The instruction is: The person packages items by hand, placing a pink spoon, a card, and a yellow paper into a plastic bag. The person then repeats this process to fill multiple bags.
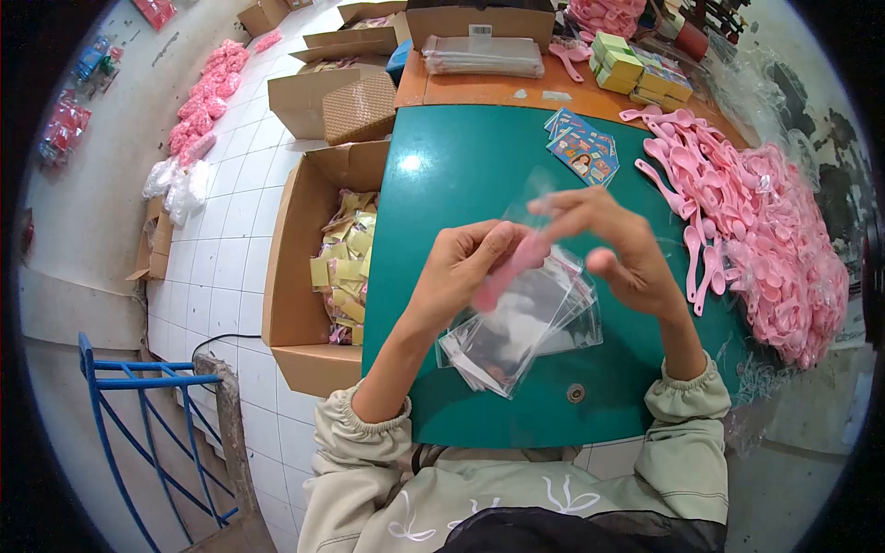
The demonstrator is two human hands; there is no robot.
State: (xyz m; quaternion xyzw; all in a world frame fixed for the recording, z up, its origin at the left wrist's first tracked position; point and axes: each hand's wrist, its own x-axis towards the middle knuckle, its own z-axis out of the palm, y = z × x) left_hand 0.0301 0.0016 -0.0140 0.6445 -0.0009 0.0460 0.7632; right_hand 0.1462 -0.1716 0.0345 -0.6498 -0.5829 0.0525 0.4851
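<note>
The pink plastic item (505,278) in the left hand (461,263) was blurred and partly covered by fingers. The right hand's (631,244) fingertips (544,205) were blurred too. Small print on the blue paper cards (583,150) could not be read.

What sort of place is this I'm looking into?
Likely a small packing workshop: pink spoons heaped on the green table, a loose pile of clear bags there too, and an open carton of packets.
</note>
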